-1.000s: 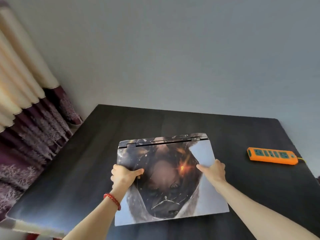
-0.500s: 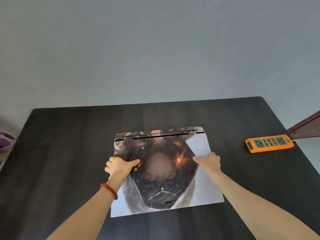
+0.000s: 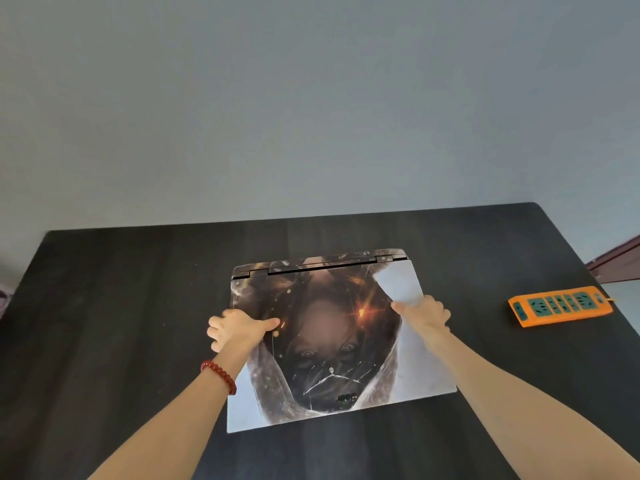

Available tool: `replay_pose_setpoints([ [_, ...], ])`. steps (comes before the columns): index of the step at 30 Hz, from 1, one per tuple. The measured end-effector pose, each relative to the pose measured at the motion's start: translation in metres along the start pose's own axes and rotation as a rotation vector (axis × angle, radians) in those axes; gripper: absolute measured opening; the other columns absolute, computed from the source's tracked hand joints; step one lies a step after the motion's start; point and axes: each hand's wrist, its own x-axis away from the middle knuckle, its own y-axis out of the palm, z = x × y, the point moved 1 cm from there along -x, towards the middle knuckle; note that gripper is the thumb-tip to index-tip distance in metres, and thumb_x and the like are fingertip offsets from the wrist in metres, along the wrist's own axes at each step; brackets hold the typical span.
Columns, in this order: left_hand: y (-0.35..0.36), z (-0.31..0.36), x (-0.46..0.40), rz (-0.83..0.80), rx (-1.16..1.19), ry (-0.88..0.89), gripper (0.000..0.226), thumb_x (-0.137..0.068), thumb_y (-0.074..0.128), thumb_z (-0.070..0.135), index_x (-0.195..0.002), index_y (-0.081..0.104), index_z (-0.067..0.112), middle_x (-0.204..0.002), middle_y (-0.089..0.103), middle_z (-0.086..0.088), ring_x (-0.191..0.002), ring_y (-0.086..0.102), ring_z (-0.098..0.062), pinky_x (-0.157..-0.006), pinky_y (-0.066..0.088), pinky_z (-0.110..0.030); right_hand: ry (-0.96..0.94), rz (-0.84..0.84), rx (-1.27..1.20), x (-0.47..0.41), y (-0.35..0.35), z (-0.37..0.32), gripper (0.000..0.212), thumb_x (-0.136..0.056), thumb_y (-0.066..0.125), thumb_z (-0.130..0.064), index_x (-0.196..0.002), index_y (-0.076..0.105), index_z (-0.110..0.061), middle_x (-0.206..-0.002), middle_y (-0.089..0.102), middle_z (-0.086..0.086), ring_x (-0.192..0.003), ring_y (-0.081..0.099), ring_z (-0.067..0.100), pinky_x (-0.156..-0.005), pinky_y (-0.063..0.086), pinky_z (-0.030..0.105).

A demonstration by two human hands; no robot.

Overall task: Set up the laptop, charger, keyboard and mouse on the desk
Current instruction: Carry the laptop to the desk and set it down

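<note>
One closed laptop (image 3: 332,341) is lying mid-desk (image 3: 121,323), hinge facing the far wall, long axis running left to right. The left hand (image 3: 239,327) and right hand (image 3: 424,311) are gripping its side edges, thumbs on the lid. One orange power strip (image 3: 560,305) is sitting far right.

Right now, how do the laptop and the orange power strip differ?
The laptop is broad, closed and printed with dark artwork; the power strip is small, narrow and plain orange. Left hand and right hand grip the laptop's sides; the power strip lies untouched near the desk's right edge. Both are on the desk.
</note>
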Motion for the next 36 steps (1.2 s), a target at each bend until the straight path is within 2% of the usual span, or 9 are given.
replay_pose_setpoints([
  [21, 0.007, -0.004, 0.002, 0.01, -0.05, 0.043, 0.097, -0.063, 0.075, 0.055, -0.132, 0.029, 0.003, -0.135, 0.034, -0.02, -0.124, 0.034, -0.035, -0.099, 0.039, -0.047, -0.027, -0.001, 0.077, -0.011, 0.014, 0.014, 0.062, -0.08, 0.061, -0.044, -0.124, 0.043, -0.004, -0.13, 0.045, 0.016, -0.124, 0.034, 0.033, -0.097, 0.034, 0.046],
  [26, 0.004, -0.005, 0.003, 0.001, -0.068, 0.098, 0.102, -0.065, 0.073, 0.056, -0.137, 0.022, 0.005, -0.14, 0.031, -0.02, -0.127, 0.033, -0.037, -0.101, 0.038, -0.048, -0.066, -0.002, 0.128, -0.004, 0.015, 0.013, 0.064, -0.084, 0.056, -0.045, -0.13, 0.036, -0.004, -0.135, 0.041, 0.017, -0.126, 0.033, 0.034, -0.099, 0.033, 0.046],
  [28, 0.002, -0.005, 0.009, 0.006, -0.075, 0.145, 0.104, -0.068, 0.071, 0.055, -0.141, 0.013, 0.009, -0.142, 0.028, -0.02, -0.129, 0.032, -0.038, -0.102, 0.036, -0.05, -0.122, -0.006, 0.185, 0.006, 0.015, 0.014, 0.07, -0.087, 0.052, -0.043, -0.138, 0.023, -0.006, -0.141, 0.034, 0.018, -0.13, 0.03, 0.035, -0.102, 0.03, 0.048],
  [30, 0.0, -0.005, 0.02, 0.033, -0.088, 0.205, 0.097, -0.073, 0.066, 0.055, -0.142, 0.01, 0.016, -0.143, 0.028, -0.018, -0.129, 0.031, -0.038, -0.103, 0.034, -0.053, -0.241, 0.021, 0.27, 0.019, 0.014, 0.017, 0.069, -0.09, 0.048, -0.039, -0.142, 0.016, -0.008, -0.145, 0.029, 0.017, -0.133, 0.028, 0.036, -0.105, 0.028, 0.049],
  [33, -0.012, -0.011, 0.046, 0.114, -0.134, 0.357, 0.075, -0.083, 0.054, 0.052, -0.141, 0.018, 0.022, -0.147, 0.026, -0.014, -0.133, 0.026, -0.035, -0.109, 0.025, -0.054, -0.448, -0.001, 0.335, 0.046, 0.009, 0.017, 0.057, -0.093, 0.042, -0.035, -0.141, 0.023, -0.011, -0.147, 0.03, 0.013, -0.134, 0.028, 0.033, -0.108, 0.027, 0.046],
  [36, -0.031, -0.033, 0.083, 0.182, -0.064, 0.449, 0.056, -0.087, 0.049, 0.045, -0.136, 0.032, 0.023, -0.146, 0.031, -0.008, -0.134, 0.028, -0.031, -0.11, 0.022, -0.053, -0.588, -0.122, 0.287, 0.083, 0.004, 0.008, 0.045, -0.093, 0.043, -0.031, -0.135, 0.039, -0.014, -0.139, 0.046, 0.01, -0.128, 0.039, 0.03, -0.105, 0.035, 0.043],
])
